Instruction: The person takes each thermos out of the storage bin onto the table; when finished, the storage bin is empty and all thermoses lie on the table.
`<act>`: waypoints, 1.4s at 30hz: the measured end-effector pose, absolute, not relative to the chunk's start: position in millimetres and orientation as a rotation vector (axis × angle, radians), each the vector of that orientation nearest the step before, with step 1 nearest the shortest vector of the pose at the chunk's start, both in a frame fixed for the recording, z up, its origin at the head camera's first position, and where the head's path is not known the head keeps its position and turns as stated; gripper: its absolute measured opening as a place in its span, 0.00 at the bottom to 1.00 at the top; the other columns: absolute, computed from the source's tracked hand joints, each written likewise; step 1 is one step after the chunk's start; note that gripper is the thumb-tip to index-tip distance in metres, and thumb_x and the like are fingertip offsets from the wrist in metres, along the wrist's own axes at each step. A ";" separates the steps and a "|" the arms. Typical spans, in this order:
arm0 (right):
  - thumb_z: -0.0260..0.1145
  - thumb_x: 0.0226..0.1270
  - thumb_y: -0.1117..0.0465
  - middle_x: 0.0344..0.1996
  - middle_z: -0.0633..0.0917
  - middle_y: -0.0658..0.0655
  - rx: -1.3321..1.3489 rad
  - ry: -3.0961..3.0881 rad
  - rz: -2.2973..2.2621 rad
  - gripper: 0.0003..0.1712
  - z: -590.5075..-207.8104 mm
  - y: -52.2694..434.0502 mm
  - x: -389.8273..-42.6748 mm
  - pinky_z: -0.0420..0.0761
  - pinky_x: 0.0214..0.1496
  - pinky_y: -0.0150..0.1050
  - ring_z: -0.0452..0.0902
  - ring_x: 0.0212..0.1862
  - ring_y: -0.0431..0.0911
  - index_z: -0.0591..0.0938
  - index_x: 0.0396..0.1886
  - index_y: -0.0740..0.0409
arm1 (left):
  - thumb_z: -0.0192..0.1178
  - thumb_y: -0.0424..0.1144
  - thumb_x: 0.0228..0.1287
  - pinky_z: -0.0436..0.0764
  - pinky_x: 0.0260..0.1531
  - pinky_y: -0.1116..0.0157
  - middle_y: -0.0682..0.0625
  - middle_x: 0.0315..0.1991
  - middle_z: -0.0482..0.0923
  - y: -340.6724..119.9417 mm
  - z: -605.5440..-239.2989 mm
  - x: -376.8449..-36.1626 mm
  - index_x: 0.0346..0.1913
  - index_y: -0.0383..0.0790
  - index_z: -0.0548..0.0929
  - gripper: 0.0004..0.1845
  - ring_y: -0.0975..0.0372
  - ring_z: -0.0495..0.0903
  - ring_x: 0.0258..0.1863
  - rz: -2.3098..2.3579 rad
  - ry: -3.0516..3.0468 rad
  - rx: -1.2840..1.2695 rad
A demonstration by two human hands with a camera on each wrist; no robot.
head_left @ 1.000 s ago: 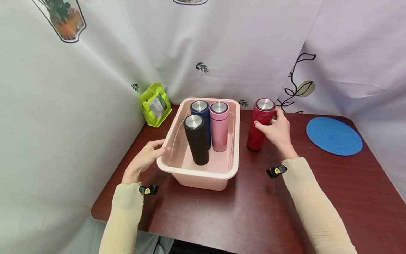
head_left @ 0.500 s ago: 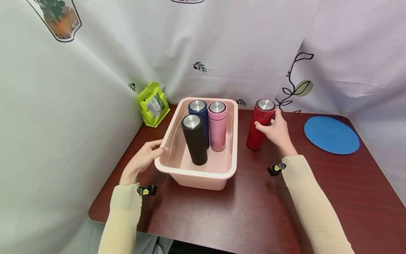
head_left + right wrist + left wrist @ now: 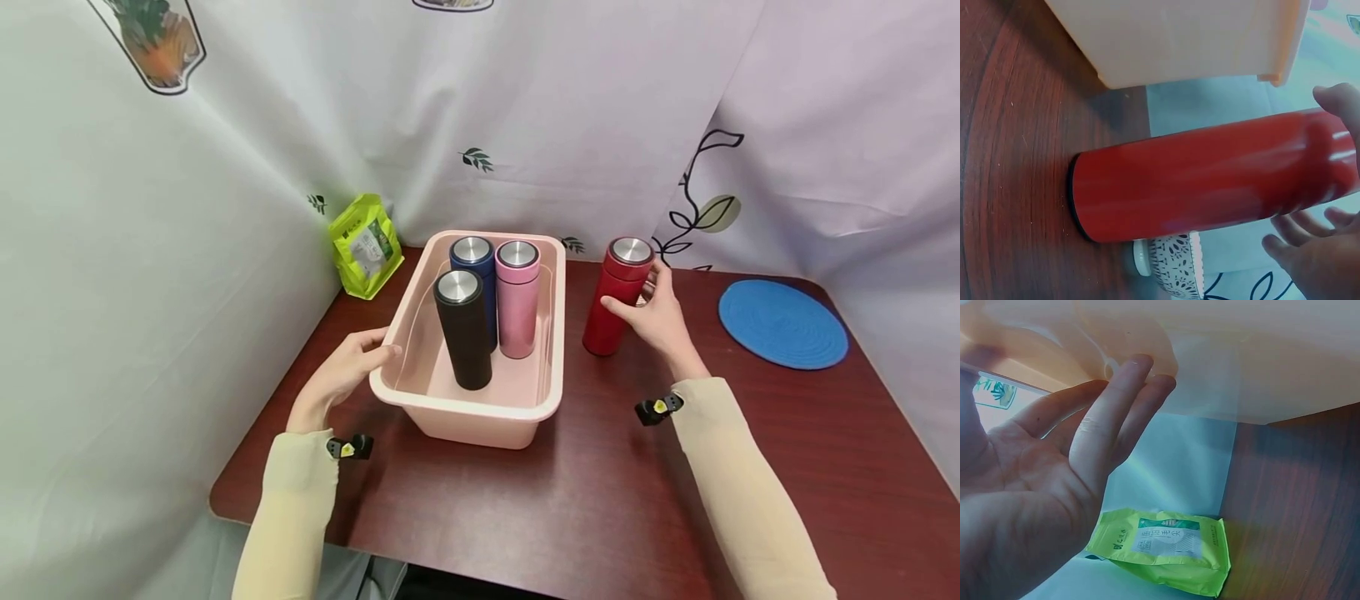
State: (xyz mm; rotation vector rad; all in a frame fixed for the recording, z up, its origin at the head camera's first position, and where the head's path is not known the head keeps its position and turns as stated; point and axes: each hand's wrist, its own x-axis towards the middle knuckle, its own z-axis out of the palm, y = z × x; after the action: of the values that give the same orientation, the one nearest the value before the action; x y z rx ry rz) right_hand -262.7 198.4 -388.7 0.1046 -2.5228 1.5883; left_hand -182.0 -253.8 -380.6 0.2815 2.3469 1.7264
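Pinching the left rim of a pink plastic tub (image 3: 468, 429), my left hand (image 3: 341, 375) has its thumb over the rim and its fingers along the outer wall. Inside the tub stand a black thermos (image 3: 465, 342), a dark blue thermos (image 3: 480, 258) and a pink thermos (image 3: 518, 308), all upright with silver lid tops. A red thermos (image 3: 606, 317) stands on the table right of the tub. Around its upper part is my right hand (image 3: 656, 317), thumb in front and fingers loosely behind. In the right wrist view the hand (image 3: 1329, 250) looks slack against the thermos.
A bright green packet (image 3: 365, 248) stands at the back left corner. Behind the red thermos is a white patterned bowl (image 3: 1175, 262). On the right lies a round blue mat (image 3: 783, 323) on the dark red table (image 3: 480, 508). White curtains border the back and left.
My right hand has loosened slightly around the red thermos, its fingers a little farther from the side. The red thermos stays nearly in place. The left hand and tub hold still.
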 end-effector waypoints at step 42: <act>0.79 0.50 0.59 0.74 0.60 0.59 0.510 -2.436 1.577 0.59 -311.3 129.4 -244.7 0.56 0.76 0.38 0.54 0.76 0.48 0.52 0.75 0.61 | 0.54 0.36 0.66 0.80 0.44 0.68 0.25 0.62 0.69 -252.7 -381.6 -180.4 0.66 0.25 0.69 0.28 0.39 0.75 0.56 1.761 2.343 0.271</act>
State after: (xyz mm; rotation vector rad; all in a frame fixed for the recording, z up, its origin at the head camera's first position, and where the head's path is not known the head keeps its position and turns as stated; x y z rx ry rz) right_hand -244.7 129.4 -311.3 0.5097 -2.4358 1.5773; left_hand -180.4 -252.7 -381.6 0.2708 2.3429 1.7606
